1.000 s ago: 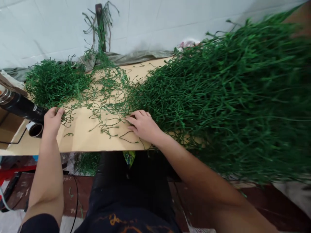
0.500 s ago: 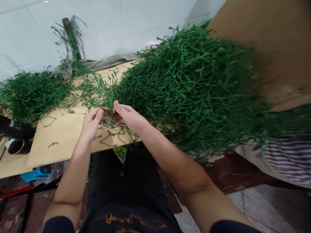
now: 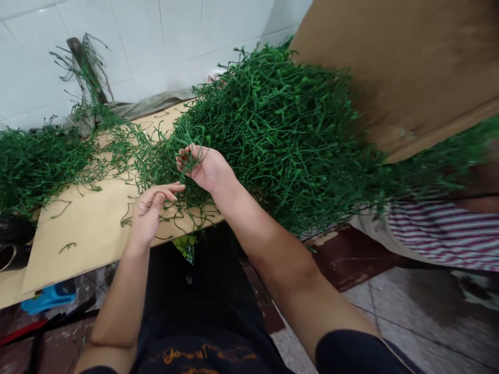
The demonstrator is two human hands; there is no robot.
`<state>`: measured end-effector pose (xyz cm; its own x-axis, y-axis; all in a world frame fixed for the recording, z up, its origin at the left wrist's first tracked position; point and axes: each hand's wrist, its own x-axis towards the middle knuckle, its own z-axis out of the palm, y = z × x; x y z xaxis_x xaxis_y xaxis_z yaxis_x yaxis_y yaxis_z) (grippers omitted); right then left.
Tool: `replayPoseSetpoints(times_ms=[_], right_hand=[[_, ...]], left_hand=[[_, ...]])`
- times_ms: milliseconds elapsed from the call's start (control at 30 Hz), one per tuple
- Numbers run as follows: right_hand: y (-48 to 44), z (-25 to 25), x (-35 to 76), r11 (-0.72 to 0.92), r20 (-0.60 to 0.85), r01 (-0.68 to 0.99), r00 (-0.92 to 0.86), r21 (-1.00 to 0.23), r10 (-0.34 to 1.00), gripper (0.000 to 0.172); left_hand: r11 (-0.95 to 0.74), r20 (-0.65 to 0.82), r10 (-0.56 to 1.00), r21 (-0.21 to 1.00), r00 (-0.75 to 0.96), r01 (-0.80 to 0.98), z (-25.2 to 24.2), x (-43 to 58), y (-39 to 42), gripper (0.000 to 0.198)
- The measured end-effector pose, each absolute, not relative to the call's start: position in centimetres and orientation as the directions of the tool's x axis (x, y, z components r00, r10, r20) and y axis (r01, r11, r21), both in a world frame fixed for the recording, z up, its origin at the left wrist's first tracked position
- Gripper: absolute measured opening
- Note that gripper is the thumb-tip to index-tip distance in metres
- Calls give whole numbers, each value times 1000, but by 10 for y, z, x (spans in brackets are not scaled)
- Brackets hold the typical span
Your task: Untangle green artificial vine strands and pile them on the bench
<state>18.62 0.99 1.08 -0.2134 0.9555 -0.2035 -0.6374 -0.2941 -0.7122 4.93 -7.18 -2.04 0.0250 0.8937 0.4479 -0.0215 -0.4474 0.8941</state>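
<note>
A big heap of green plastic vine strands (image 3: 288, 135) lies on a tan cardboard sheet (image 3: 89, 228) that covers the table. My right hand (image 3: 202, 166) is raised at the heap's left edge, palm up, fingers curled round a few green strands. My left hand (image 3: 150, 210) hovers just below and left of it, over the cardboard, with thumb and forefinger pinched on a thin strand. Loose strands (image 3: 128, 150) trail from the heap toward a smaller green pile (image 3: 35, 166) at the left.
A large brown cardboard panel (image 3: 393, 67) leans over the heap at the upper right. Striped cloth (image 3: 444, 234) shows at the right. A white tiled wall (image 3: 156, 41) backs the table. A dark cylinder (image 3: 10, 241) and a blue object (image 3: 47, 298) sit at the left edge.
My hands came together from apart on the cardboard, then my right hand lifted up with strands in its fingers while my left dropped slightly. The view swung to the right.
</note>
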Motion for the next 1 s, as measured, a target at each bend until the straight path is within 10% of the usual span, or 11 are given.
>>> replayPoseSetpoints(times_ms=[200, 400, 733, 1000], right_hand=[[33, 30, 173, -299, -221, -635, -202, -712, 954, 29], [76, 24, 200, -79, -212, -526, 198, -847, 957, 31], [35, 36, 178, 130, 152, -138, -163, -982, 975, 20], [41, 41, 175, -48, 19, -274, -237, -961, 971, 34]], left_hand=[[-510, 516, 855, 853, -46, 109, -17, 64, -86, 27], [-434, 459, 888, 845, -10, 312, -18, 56, -111, 33], [-359, 460, 880, 807, -117, 468, -10, 49, -33, 71], [-210, 241, 970, 912, -44, 352, -24, 67, -22, 41]])
